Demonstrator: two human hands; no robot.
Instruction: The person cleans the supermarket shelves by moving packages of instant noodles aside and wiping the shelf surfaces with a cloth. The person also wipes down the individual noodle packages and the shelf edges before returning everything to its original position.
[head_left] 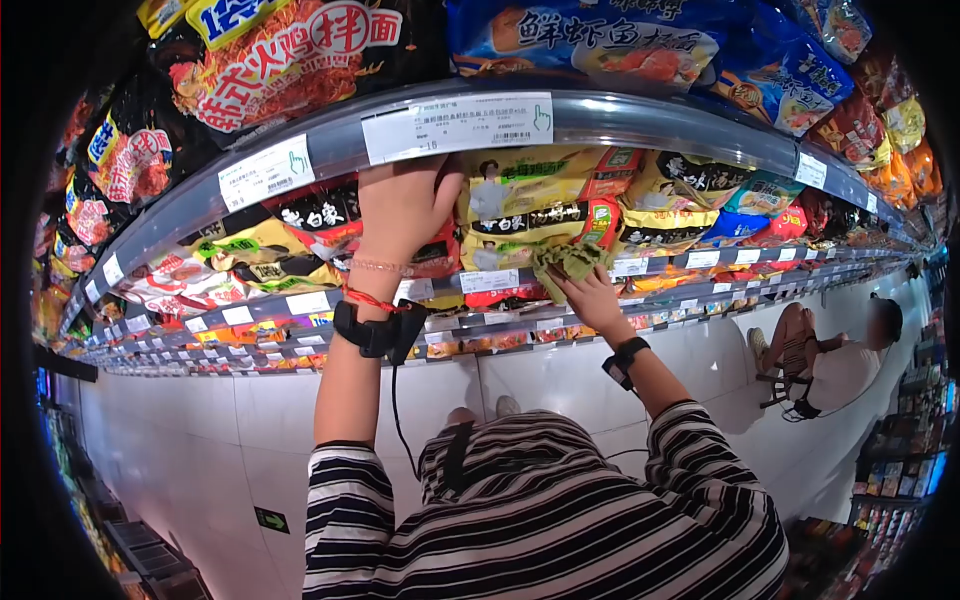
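Observation:
My left hand (408,210) reaches in under the edge of the upper shelf (690,128), among packs of instant noodles. Its fingers go out of sight behind the shelf lip, so their hold is hidden. Just right of it sits a yellow noodle pack (515,185), with a red pack (432,258) beside my wrist. My right hand (594,298) grips a crumpled yellow-green cloth (572,262) in front of the lower yellow packs, near the lower shelf's edge.
Blue noodle packs (590,40) and black-and-red noodle packs (285,60) fill the shelf above. Price labels (458,122) line the shelf edges. On the right, a person (850,375) sits low on the pale floor (250,410). A thin cable (398,410) hangs from my left wrist strap.

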